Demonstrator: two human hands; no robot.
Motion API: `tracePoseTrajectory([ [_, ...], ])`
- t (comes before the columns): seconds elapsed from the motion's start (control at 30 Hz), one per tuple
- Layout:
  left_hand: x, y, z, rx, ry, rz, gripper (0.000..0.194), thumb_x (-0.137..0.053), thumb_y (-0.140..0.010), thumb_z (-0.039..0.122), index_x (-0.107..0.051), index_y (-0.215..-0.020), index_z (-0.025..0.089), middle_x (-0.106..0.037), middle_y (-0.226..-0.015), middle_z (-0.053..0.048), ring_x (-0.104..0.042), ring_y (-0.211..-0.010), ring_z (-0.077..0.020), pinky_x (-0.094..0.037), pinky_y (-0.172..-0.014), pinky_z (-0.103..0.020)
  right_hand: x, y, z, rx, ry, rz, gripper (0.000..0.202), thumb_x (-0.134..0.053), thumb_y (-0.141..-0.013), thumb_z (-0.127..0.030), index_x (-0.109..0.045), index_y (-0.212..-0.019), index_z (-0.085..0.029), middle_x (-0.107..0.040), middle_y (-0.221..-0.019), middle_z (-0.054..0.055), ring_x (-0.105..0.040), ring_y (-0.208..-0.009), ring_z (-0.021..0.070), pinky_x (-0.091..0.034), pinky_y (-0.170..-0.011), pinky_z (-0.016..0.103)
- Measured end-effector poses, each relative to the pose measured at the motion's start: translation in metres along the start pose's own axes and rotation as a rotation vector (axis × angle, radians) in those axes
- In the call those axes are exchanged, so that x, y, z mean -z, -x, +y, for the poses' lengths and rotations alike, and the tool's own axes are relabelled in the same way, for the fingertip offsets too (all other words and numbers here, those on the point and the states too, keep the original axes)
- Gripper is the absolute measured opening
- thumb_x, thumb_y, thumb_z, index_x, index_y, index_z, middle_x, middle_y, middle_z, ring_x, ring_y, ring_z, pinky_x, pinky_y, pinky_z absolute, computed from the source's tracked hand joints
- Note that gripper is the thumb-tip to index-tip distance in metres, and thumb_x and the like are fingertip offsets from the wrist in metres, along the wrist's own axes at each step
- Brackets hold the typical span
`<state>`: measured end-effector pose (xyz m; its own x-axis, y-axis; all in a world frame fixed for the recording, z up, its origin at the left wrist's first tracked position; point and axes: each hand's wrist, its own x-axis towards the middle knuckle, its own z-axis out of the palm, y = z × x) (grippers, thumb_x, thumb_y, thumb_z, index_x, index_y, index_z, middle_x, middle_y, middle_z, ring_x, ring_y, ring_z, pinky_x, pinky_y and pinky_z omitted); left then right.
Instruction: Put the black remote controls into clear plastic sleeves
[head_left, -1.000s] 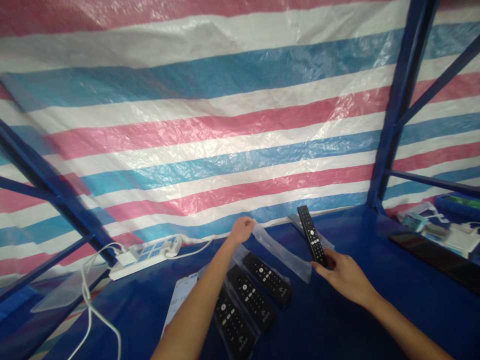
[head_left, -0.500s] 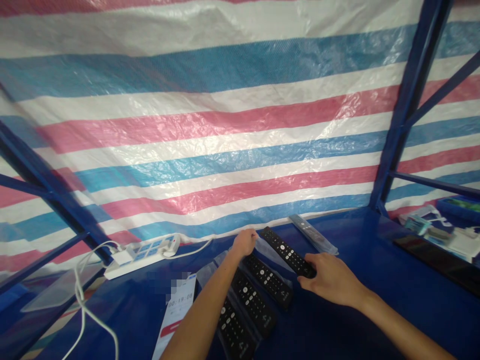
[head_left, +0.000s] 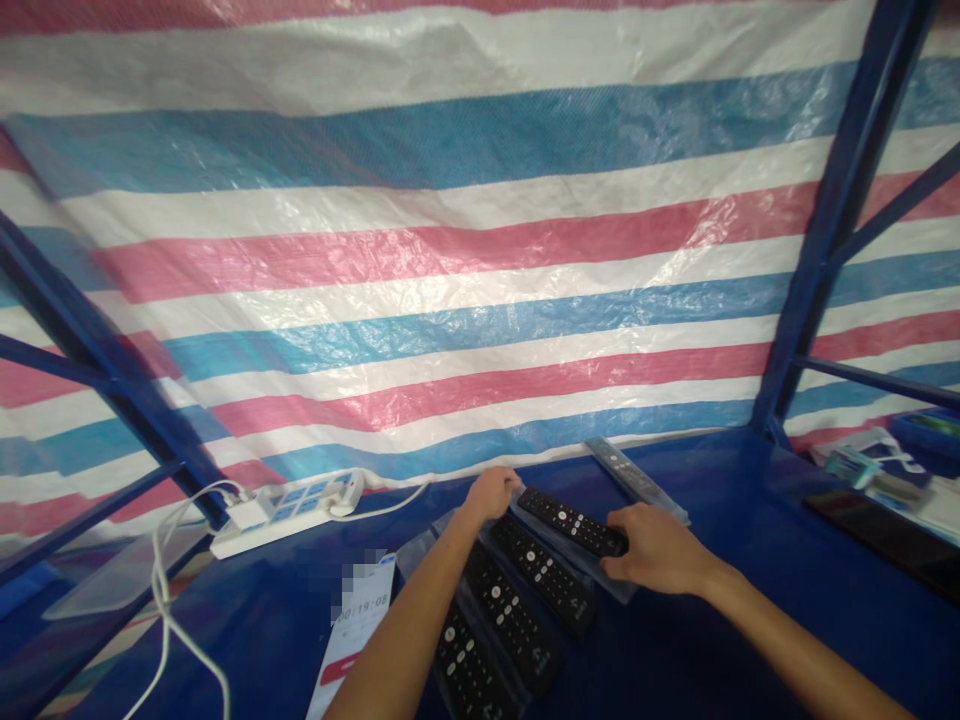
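Note:
My right hand point(head_left: 660, 548) grips the lower end of a black remote control point(head_left: 574, 522), its buttons facing up. Beneath that remote lies a clear plastic sleeve point(head_left: 621, 588). At the sleeve's far end, my left hand point(head_left: 493, 493) is closed in a pinch on its edge, beside the remote's tip. Three more black remotes lie in a slanted row below my left wrist, in clear wrapping: a near one point(head_left: 469, 665), a middle one point(head_left: 510, 615) and a far one point(head_left: 547, 575). My left forearm hides part of them.
A wrapped remote point(head_left: 634, 478) lies near the striped sheet point(head_left: 480, 300). To the left are a phone point(head_left: 360, 620) showing a timer and a white power strip point(head_left: 289, 508) with cables. A dark flat panel point(head_left: 885, 540) lies right. Blue frame posts point(head_left: 814, 260) flank the table.
The held remote has come down and left, and it now lies over the plastic sleeve, whose near end shows below it. My left hand keeps its pinch; the view has shifted slightly.

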<state>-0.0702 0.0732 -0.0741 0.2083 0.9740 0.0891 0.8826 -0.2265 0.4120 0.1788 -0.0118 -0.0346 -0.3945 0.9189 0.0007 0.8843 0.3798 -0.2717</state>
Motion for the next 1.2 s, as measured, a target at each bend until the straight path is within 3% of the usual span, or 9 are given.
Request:
tracePoseTrajectory([
  [0.17, 0.000, 0.000, -0.001, 0.030, -0.030, 0.000, 0.024, -0.045, -0.081, 0.015, -0.067, -0.072, 0.018, -0.068, -0.080, -0.002, -0.059, -0.080, -0.0163, -0.043, -0.076, -0.025, -0.015, 0.002, -0.010, -0.023, 0.015, -0.008, 0.017, -0.061, -0.072, -0.036, -0.068, -0.071, -0.019, -0.073, -0.078, 0.008, -0.067, -0.075, 0.0248, -0.034, -0.056, 0.028],
  [0.27, 0.002, 0.001, 0.001, 0.071, -0.066, 0.019, 0.023, -0.045, -0.084, 0.018, -0.068, -0.079, 0.018, -0.069, -0.088, -0.004, -0.060, -0.086, -0.0178, -0.042, -0.080, -0.026, -0.019, 0.003, -0.010, -0.018, 0.003, -0.017, 0.027, -0.061, -0.076, -0.046, -0.068, -0.075, -0.020, -0.074, -0.083, 0.009, -0.067, -0.081, 0.0267, -0.038, -0.059, 0.029],
  [0.37, 0.004, 0.003, 0.005, 0.120, -0.110, 0.076, 0.024, -0.043, -0.089, 0.024, -0.065, -0.097, 0.018, -0.067, -0.102, -0.008, -0.058, -0.099, -0.0206, -0.041, -0.086, -0.029, -0.013, 0.000, 0.005, -0.082, -0.001, 0.075, 0.037, -0.051, -0.085, -0.054, -0.066, -0.081, -0.020, -0.073, -0.084, 0.008, -0.068, -0.081, 0.0256, -0.041, -0.063, 0.030],
  [0.47, 0.008, 0.006, 0.013, 0.139, -0.148, 0.130, 0.028, -0.040, -0.092, 0.027, -0.059, -0.108, 0.015, -0.062, -0.112, -0.012, -0.054, -0.108, -0.0224, -0.039, -0.091, -0.031, -0.004, -0.005, 0.027, -0.247, 0.134, 0.190, 0.034, -0.046, -0.091, -0.047, -0.064, -0.093, -0.018, -0.072, -0.093, 0.012, -0.068, -0.086, 0.0281, -0.043, -0.066, 0.033],
  [0.6, 0.011, 0.010, 0.029, 0.102, -0.173, 0.142, 0.028, -0.038, -0.093, 0.026, -0.060, -0.105, 0.015, -0.062, -0.108, -0.011, -0.055, -0.106, -0.0217, -0.039, -0.092, -0.032, -0.001, -0.012, 0.049, -0.336, 0.233, 0.135, 0.035, -0.050, -0.090, -0.043, -0.063, -0.101, -0.012, -0.070, -0.101, 0.019, -0.066, -0.095, 0.0333, -0.045, -0.070, 0.036],
  [0.83, 0.006, 0.015, 0.056, 0.020, -0.167, 0.136, 0.023, -0.042, -0.090, 0.022, -0.063, -0.097, 0.018, -0.064, -0.103, -0.008, -0.056, -0.102, -0.0201, -0.041, -0.090, -0.031, -0.016, -0.015, 0.053, -0.240, 0.192, 0.043, 0.030, -0.036, -0.092, -0.017, -0.066, -0.094, -0.012, -0.072, -0.096, 0.017, -0.069, -0.090, 0.0299, -0.044, -0.067, 0.033],
  [1.2, -0.014, 0.012, 0.088, -0.074, -0.149, 0.084, 0.022, -0.044, -0.090, 0.023, -0.064, -0.097, 0.019, -0.065, -0.103, -0.006, -0.057, -0.102, -0.0191, -0.042, -0.091, -0.029, -0.024, 0.010, 0.046, -0.098, 0.109, 0.015, 0.025, -0.039, -0.089, -0.017, -0.063, -0.083, -0.018, -0.072, -0.089, 0.011, -0.068, -0.085, 0.0249, -0.039, -0.066, 0.030],
])
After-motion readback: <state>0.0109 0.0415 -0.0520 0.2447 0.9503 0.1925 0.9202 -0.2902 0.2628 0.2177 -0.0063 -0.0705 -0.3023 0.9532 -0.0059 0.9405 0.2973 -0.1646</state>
